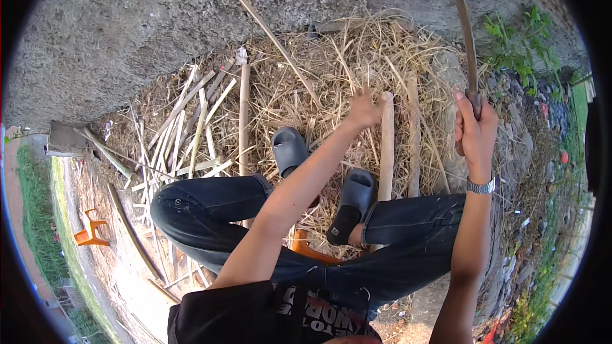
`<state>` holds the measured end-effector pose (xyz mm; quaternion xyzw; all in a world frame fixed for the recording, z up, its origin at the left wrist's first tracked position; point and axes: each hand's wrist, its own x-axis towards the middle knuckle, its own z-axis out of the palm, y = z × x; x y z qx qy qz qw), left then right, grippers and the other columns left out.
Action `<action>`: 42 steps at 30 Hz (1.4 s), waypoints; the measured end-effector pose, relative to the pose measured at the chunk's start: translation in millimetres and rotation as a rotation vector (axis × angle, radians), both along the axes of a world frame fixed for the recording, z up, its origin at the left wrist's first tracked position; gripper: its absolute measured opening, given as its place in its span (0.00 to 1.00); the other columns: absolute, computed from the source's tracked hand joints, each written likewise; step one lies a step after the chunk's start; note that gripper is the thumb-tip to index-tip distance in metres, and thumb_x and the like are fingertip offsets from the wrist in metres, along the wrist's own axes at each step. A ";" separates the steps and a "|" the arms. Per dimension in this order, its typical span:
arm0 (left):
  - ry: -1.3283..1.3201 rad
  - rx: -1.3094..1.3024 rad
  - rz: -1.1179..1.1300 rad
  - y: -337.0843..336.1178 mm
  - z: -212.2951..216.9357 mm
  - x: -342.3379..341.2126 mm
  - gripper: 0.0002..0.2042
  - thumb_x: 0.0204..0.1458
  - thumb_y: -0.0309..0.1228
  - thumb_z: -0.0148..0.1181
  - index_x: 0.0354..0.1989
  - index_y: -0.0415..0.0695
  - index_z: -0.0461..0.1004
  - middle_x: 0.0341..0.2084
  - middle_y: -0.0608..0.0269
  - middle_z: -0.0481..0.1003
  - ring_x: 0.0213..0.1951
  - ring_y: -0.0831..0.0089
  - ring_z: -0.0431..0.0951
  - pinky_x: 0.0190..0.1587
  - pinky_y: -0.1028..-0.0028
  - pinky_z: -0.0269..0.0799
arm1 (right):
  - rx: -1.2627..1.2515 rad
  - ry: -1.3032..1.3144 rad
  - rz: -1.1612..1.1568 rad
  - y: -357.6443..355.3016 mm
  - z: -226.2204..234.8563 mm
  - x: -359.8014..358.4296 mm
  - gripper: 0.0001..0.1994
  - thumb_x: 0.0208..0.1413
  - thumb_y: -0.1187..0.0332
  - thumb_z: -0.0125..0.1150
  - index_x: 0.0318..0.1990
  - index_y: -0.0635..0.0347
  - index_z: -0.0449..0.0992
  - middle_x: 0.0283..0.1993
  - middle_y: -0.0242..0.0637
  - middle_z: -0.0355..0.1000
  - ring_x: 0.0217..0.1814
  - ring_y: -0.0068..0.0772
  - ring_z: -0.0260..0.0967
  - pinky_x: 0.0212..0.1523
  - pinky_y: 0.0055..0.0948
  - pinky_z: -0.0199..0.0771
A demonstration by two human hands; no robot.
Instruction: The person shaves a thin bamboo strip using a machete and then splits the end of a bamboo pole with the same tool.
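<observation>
One wide fisheye view is looking steeply down from the wearer's head, facing the straw-strewn ground (376,41). It is hanging close above the lap: the dark shirt (236,312) is filling the near edge, the left hand (366,111) and right hand (477,124) are showing farther out, and a rough grey surface (159,32) is spanning the far side.

The wall (159,19) spans the top of the frame, above the straw (344,41) strewn across the centre. Split sticks (172,130) lie heaped left of centre, with a pole (244,114) along their right side. Between this and a second pole (387,146) sit the sandals (290,151). The left grip (365,111) is just left of the second pole's upper end; farther right, the right grip (477,129) holds a long tool (465,25) reaching the top edge. A chair (93,229) is at lower left.
</observation>
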<state>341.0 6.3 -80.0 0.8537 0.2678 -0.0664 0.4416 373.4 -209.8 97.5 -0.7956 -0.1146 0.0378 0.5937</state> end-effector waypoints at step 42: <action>-1.345 -1.286 0.210 25.8 220.5 -98.6 0.32 0.64 0.67 0.34 0.25 0.49 0.61 0.15 0.72 0.55 0.19 0.77 0.53 0.23 0.75 0.50 | -0.236 -0.264 0.320 52.8 0.6 -81.4 0.18 0.47 0.64 0.78 0.42 0.64 0.79 0.24 0.36 0.70 0.25 0.32 0.66 0.30 0.34 0.66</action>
